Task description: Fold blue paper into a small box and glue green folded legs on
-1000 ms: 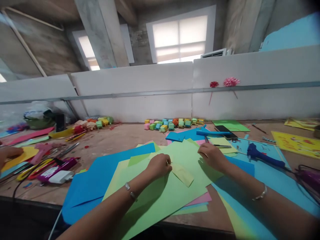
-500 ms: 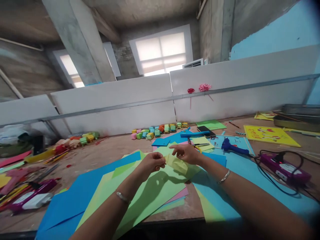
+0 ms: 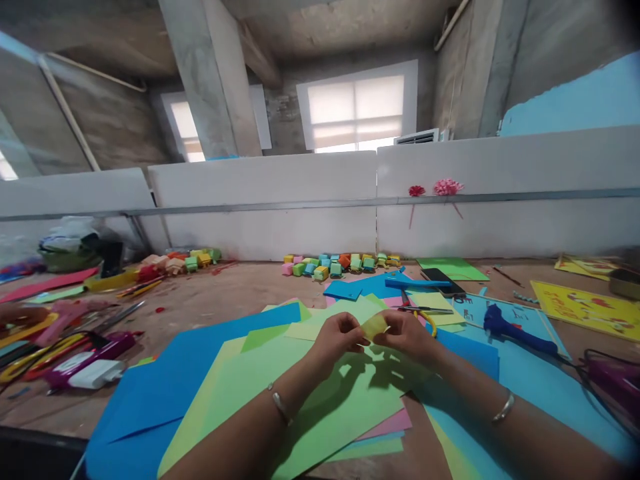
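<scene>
Between my two hands is a small piece of yellow paper (image 3: 374, 327), partly covered by the fingers. My left hand (image 3: 340, 337) pinches its left side, thumb and fingertips closed on it. From the right, my right hand (image 3: 407, 335) grips the other side with bent fingers. Both hands hover over a light green paper sheet (image 3: 280, 387), casting shadows on it. Scissors (image 3: 425, 313) with yellow-and-red handles lie just beyond my right hand, by a pale yellow paper piece (image 3: 440, 301).
Small folded paper cubes (image 3: 336, 269) sit in rows by the white partition (image 3: 270, 230). A dark phone (image 3: 443, 281) and a blue glue gun (image 3: 517, 333) lie to the right. Blue sheets (image 3: 150, 387), a purple power strip (image 3: 95, 360) and pencils are on the left.
The view has turned left, so things appear farther right. My hands have come closer together, and the yellow paper, spread wider before, now looks smaller and folded or bunched between the fingers.
</scene>
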The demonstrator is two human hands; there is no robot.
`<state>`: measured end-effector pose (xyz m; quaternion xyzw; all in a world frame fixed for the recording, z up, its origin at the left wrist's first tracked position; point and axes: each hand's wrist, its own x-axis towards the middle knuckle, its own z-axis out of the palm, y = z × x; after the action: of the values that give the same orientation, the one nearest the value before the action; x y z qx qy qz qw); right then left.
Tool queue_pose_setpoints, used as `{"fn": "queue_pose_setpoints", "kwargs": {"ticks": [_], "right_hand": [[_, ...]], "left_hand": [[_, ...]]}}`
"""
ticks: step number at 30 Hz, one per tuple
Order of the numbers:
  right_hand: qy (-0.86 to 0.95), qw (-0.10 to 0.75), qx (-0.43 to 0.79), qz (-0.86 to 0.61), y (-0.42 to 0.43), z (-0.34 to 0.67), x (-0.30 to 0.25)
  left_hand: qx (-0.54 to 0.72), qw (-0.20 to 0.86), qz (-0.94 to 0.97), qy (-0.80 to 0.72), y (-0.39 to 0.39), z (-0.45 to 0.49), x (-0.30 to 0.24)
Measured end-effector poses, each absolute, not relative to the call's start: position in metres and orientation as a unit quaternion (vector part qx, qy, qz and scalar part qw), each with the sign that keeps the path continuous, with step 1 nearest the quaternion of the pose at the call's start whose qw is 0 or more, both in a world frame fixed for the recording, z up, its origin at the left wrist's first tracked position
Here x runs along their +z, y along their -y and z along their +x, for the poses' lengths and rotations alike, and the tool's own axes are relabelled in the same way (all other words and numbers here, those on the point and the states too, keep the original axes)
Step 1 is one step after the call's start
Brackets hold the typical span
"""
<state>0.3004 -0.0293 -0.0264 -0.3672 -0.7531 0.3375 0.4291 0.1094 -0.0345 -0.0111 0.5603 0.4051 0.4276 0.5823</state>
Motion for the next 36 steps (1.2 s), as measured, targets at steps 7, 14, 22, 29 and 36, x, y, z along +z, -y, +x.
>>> {"fn": "queue_pose_setpoints", "kwargs": {"ticks": [7,14,22,29,36], "right_hand": [[0.745,0.418,0.263,-0.448,0.039,0.295,-0.020],[0.766,0.360,0.228,-0.481,0.048,0.297,-0.010],[0.841,0.364,0.122,-0.380,0.046,0.307,-0.009],[0.882,0.329,0.035,-0.335,0.044,0.308,-0.011],[0.866,0.317,-0.007,-0.387,0.044,0.309,-0.010]], "left_hand": [[0.429,0.614,0.564,-0.349,0.040,0.116,-0.020],[0.443,0.573,0.552,-0.413,0.038,0.117,-0.028],[0.401,0.684,0.466,-0.393,0.045,0.113,-0.008],[0.336,0.732,0.434,-0.404,0.047,0.116,-0.010],[0.382,0.404,0.693,-0.459,0.055,0.116,-0.013]]}}
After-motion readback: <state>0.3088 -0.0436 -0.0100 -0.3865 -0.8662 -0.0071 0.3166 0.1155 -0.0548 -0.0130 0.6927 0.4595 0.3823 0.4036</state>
